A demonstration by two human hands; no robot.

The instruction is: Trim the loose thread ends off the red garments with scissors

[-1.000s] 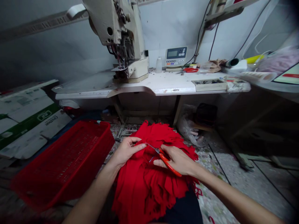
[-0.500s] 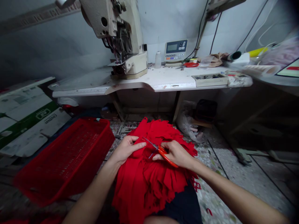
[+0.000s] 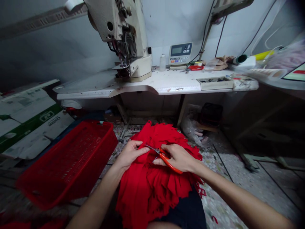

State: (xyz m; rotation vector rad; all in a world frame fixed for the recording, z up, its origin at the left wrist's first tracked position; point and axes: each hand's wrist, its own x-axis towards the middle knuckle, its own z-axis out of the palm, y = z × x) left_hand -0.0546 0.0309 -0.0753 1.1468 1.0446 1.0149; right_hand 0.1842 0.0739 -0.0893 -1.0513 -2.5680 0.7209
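One pile of ragged-edged red cloth (image 3: 152, 187) lies on the person's lap, center near. Right hand (image 3: 177, 158): fingers clenched around one pair of orange-handled scissors (image 3: 167, 163), blades in the cloth. Left hand (image 3: 131, 155): fingers curled, gripping a fold of the cloth. One red plastic basket (image 3: 66, 162) sits on the near left. Far: one sewing machine (image 3: 124, 38) on one white table (image 3: 166, 83), with a second pair of red scissors (image 3: 195, 67) to its right.

Left hand (image 3: 131, 156), right hand (image 3: 177, 158) close together
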